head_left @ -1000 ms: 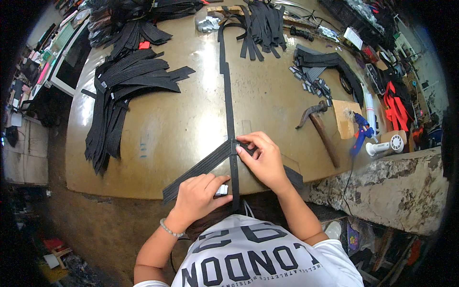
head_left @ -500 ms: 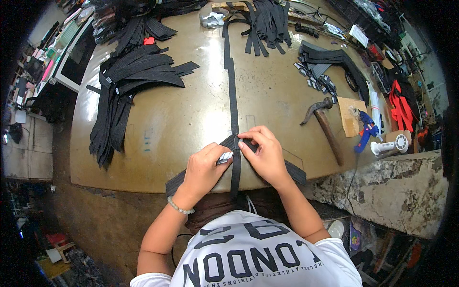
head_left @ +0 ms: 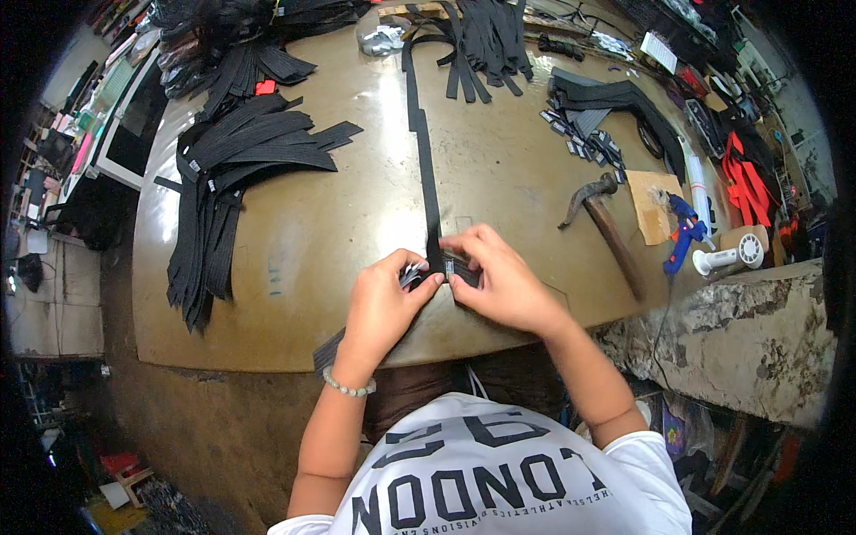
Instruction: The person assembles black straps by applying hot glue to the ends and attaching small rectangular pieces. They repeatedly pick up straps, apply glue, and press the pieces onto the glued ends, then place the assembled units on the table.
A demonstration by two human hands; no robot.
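Observation:
My left hand [head_left: 382, 294] is closed on a bundle of flat black straps, thumb pressed near its middle. Several small white and grey tabs [head_left: 412, 276] stick out between its fingers. My right hand [head_left: 508, 283] pinches the same black strap bundle [head_left: 460, 267] from the other side, with thumb and fingers at a pale band on it. Below my left wrist one strap end [head_left: 330, 351] shows near the table's front edge. A long black strap [head_left: 424, 178] runs from between my hands to the far side of the table; its near end is hidden at my fingers.
Piles of black straps [head_left: 209, 214] lie on the left of the brown table [head_left: 348, 214], more [head_left: 490, 45] at the back. On the right are dark straps with grey tabs [head_left: 584, 134], a hammer [head_left: 611, 241], cardboard [head_left: 653, 205], a blue glue gun [head_left: 685, 234] and a white spool [head_left: 729, 256].
The long strap's near tail, which hung past the table's front edge, is now drawn up to my hands. Both hands have come around the bundle, and its right end no longer shows.

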